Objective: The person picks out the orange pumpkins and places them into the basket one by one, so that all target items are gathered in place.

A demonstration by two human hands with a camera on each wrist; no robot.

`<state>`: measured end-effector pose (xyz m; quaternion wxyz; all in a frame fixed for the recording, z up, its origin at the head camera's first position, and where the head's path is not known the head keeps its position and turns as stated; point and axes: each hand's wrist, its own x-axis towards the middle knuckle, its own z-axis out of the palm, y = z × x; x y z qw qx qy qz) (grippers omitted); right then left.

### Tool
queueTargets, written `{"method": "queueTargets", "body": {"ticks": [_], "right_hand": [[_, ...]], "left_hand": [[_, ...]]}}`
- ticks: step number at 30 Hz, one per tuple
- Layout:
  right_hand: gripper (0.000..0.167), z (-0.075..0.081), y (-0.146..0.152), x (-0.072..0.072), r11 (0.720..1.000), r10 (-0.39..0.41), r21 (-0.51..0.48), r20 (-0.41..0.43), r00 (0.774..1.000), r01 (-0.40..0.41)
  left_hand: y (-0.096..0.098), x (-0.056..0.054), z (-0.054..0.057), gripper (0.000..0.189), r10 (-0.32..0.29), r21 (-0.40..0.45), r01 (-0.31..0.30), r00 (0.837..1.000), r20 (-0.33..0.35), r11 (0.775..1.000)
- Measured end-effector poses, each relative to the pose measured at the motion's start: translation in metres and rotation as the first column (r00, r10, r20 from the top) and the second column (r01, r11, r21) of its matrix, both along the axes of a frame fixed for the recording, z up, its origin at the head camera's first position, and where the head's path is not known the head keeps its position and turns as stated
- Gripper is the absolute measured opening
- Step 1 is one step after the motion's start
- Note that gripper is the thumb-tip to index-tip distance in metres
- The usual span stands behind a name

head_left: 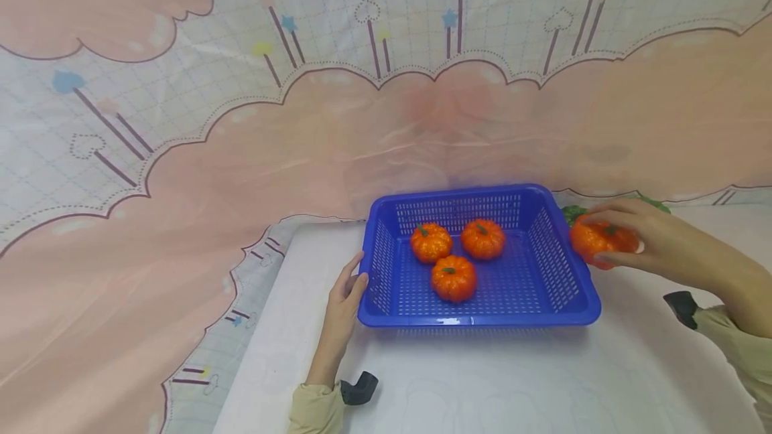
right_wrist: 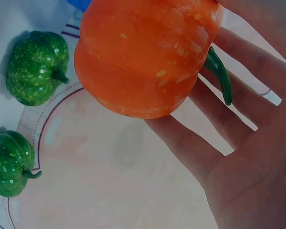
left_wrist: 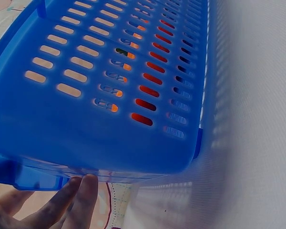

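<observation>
My right hand [head_left: 657, 236] holds an orange pumpkin [head_left: 597, 241] just beyond the right rim of a blue basket [head_left: 479, 320]. In the right wrist view, its fingers and thumb spread around the pumpkin [right_wrist: 143, 62], and a green stem points toward the palm. Three more orange pumpkins lie inside the basket: one at the left [head_left: 431, 244], another at the back [head_left: 482, 240] and a third at the front [head_left: 454, 278]. My left hand [head_left: 345, 303] is at the basket's left side, its fairly straight fingers touching the rim. The left wrist view shows fingertips [left_wrist: 88, 186] against the blue plastic.
Two green pumpkins, one upper [right_wrist: 35, 67] and one lower [right_wrist: 12, 162], lie behind the right hand; the head view shows them partly hidden. A white table [head_left: 482, 380] bears the basket. Pink patterned cloth [head_left: 386, 146] hangs behind it.
</observation>
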<state>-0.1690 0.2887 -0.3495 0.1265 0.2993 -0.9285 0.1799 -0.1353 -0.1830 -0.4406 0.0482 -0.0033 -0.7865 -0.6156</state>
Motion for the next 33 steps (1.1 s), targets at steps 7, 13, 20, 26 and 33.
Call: {"method": "queueTargets", "body": {"ticks": [7, 13, 20, 26, 33], "right_hand": [[0.051, 0.005, -0.006, 0.002, 1.000, 0.001, 0.012, -0.005, 1.000, -0.001], [0.051, 0.008, -0.011, 0.000, 1.000, -0.015, 0.005, 0.082, 0.996, 0.015], [0.051, 0.010, -0.018, -0.001, 1.000, -0.007, -0.011, 0.110, 0.994, 0.008], [0.051, 0.013, -0.024, -0.002, 1.000, 0.019, -0.020, 0.107, 0.994, -0.017], [0.050, 0.015, -0.033, -0.004, 0.997, 0.072, -0.030, 0.077, 0.994, -0.070]], "left_hand": [[0.000, 0.002, 0.000, 0.051, 0.003, -0.008, -0.003, 1.000, -0.010, 1.000], [0.001, 0.002, 0.000, 0.050, 0.010, -0.018, -0.010, 1.000, -0.023, 1.000], [0.001, 0.002, 0.000, 0.050, 0.011, -0.021, -0.011, 1.000, -0.022, 1.000], [0.001, 0.004, 0.001, 0.050, 0.012, -0.025, -0.013, 1.000, -0.025, 1.000], [0.001, 0.004, 0.000, 0.051, 0.013, -0.024, -0.014, 1.000, -0.021, 1.000]]}}
